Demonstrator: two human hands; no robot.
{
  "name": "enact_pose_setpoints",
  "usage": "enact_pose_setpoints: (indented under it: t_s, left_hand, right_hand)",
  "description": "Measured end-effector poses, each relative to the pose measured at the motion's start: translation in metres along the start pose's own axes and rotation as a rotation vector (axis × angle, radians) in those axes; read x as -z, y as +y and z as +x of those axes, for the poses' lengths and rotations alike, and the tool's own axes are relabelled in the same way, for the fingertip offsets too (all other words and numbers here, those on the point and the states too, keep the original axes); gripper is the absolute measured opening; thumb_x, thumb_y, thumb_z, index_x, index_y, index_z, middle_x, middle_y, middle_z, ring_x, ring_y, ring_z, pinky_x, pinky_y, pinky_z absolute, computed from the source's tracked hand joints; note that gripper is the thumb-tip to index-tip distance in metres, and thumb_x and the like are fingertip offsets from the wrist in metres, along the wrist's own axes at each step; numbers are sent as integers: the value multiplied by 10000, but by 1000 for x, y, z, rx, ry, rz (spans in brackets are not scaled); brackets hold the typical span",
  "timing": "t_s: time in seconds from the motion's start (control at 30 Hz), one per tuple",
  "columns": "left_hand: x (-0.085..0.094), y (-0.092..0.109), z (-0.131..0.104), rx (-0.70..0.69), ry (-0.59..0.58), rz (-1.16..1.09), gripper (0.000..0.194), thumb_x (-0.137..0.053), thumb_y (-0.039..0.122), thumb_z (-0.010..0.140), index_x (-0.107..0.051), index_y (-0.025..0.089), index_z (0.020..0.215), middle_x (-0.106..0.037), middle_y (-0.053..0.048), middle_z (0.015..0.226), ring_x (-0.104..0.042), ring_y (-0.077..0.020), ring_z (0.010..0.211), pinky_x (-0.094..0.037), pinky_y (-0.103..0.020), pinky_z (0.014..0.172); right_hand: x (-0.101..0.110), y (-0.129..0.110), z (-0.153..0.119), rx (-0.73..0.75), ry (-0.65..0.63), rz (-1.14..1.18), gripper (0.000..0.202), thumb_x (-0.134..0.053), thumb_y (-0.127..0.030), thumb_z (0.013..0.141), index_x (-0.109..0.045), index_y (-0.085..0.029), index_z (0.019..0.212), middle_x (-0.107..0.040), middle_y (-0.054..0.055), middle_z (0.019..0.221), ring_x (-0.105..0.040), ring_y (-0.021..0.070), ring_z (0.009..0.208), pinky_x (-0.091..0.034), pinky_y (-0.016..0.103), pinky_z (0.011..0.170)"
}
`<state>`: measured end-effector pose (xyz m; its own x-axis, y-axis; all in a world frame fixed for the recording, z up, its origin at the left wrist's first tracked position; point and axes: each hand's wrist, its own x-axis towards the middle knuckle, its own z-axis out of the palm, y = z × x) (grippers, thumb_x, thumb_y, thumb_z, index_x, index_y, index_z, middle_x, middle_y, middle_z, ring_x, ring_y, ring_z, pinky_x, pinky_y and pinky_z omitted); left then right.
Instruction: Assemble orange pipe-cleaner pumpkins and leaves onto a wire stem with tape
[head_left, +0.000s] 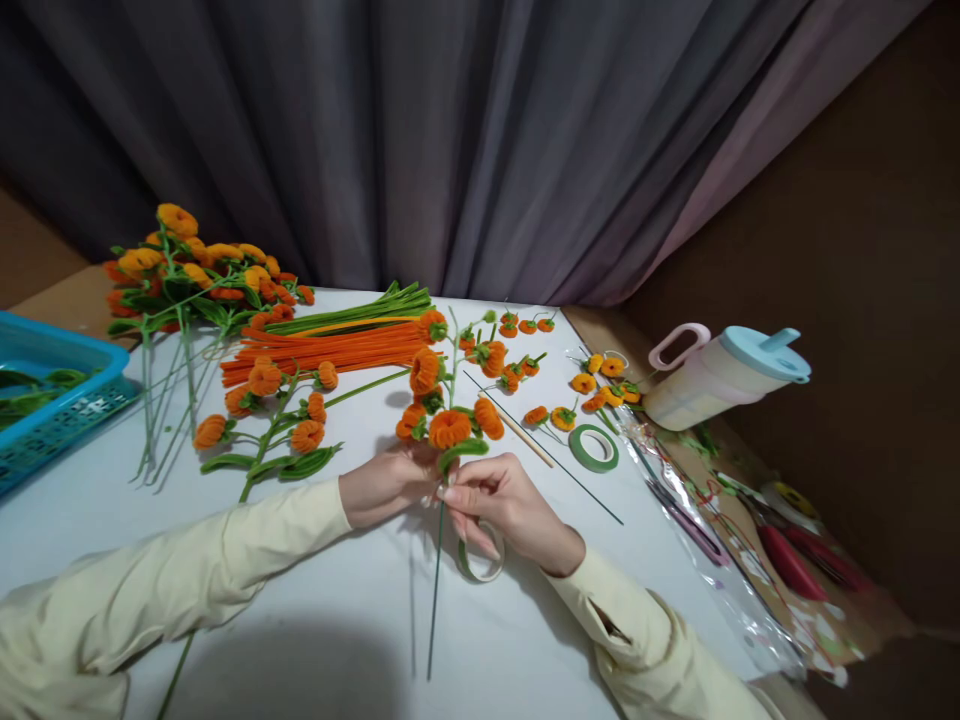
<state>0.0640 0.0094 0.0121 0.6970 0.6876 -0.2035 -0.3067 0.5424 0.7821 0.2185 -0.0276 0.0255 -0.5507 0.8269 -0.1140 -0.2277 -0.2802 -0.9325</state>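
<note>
Both my hands meet at the stem of an orange pipe-cleaner flower spray (450, 428), which stands upright over the table. My left hand (397, 482) closes around the stem just below the blooms, its fingertips partly hidden behind a green leaf. With thumb and forefinger, my right hand (499, 505) pinches the same stem a little lower. A roll of floral tape (486, 577) hangs at the fingers of my right hand. Below them, the bare dark wire stem (434, 610) points down. A finished-looking orange spray (270, 435) lies to the left of my left hand.
Orange and green pipe cleaners (330, 348) lie behind the hands. A flower pile (199, 270) and blue basket (67, 440) sit left. Rightward are a stick (517, 432), thin wire (570, 478), green tape roll (595, 448), small blooms (583, 383), scissors (694, 530), red-handled pliers (791, 560) and a tumbler (712, 380).
</note>
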Motion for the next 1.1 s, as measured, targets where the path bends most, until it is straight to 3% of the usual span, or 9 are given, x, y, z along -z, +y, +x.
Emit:
enact_pose_setpoints:
  t_s: [0.1, 0.23, 0.37, 0.47, 0.57, 0.7, 0.83, 0.97, 1.1]
  left_hand:
    - [0, -3, 1, 23, -24, -14, 256, -798, 311, 552, -634, 120, 599, -594, -19, 564, -510, -116, 529, -382, -238, 540]
    - [-1, -6, 1, -128, 86, 37, 284, -742, 366, 649, -689, 137, 810, -654, -41, 767, -551, -142, 712, -409, -257, 705]
    - [-5, -8, -4, -213, 215, 247, 220, -622, 345, 780, -698, 140, 803, -661, -28, 777, -550, -139, 769, -397, -240, 744]
    - [-13, -7, -9, -208, 259, 368, 215, -632, 328, 768, -707, 127, 778, -687, -42, 781, -579, -169, 810, -413, -253, 776]
    - [-16, -5, -9, -208, 323, 426, 229, -636, 329, 761, -705, 119, 704, -693, -39, 716, -595, -170, 748, -434, -247, 724]
    - [-11, -3, -9, -219, 195, 458, 310, -568, 332, 815, -695, 111, 639, -686, -41, 661, -605, -165, 703, -447, -254, 727]
    - [-4, -3, -10, -185, 193, 489, 324, -594, 355, 794, -690, 107, 608, -681, -39, 606, -602, -159, 624, -453, -252, 640]
    - [0, -5, -11, -160, 294, 492, 251, -642, 344, 751, -733, 114, 706, -722, -52, 707, -622, -174, 694, -458, -251, 662]
    - [8, -8, -9, -142, 289, 447, 262, -658, 358, 726, -748, 117, 773, -735, -78, 818, -636, -219, 821, -463, -284, 766]
  right_hand:
    - [-5, 0, -3, 19, 48, -46, 325, -665, -373, 748, -566, -118, 573, -525, -21, 432, -379, 41, 261, -257, 169, 293]
    - [-6, -4, -4, 108, 315, -215, 292, -625, -373, 770, -577, -130, 614, -497, -38, 408, -326, 40, 250, -208, 174, 272]
    - [-7, -6, -3, 246, 525, -560, 243, -566, -299, 792, -580, -138, 609, -498, -32, 411, -338, 52, 296, -247, 183, 316]
    - [-11, -1, -4, 380, 606, -844, 290, -512, -205, 790, -500, -155, 504, -457, -37, 396, -339, 57, 345, -284, 191, 386]
    - [-14, 3, -4, 349, 587, -900, 320, -485, -200, 805, -466, -164, 487, -440, -40, 394, -347, 60, 352, -295, 195, 406]
    - [-7, 1, -1, 67, 417, -647, 311, -506, -292, 829, -539, -166, 546, -451, -49, 368, -408, 75, 311, -341, 193, 382]
    - [9, -7, 2, -87, 225, -479, 221, -624, -350, 747, -659, -133, 718, -623, 4, 523, -580, 133, 461, -465, 226, 488]
    - [11, -18, -9, 5, 236, -913, 193, -602, -323, 799, -709, -170, 849, -725, 51, 794, -660, 188, 702, -491, 263, 663]
    - [-18, -32, -21, 292, 379, -1498, 231, -521, -316, 867, -700, -170, 868, -701, 77, 719, -634, 200, 599, -448, 275, 543]
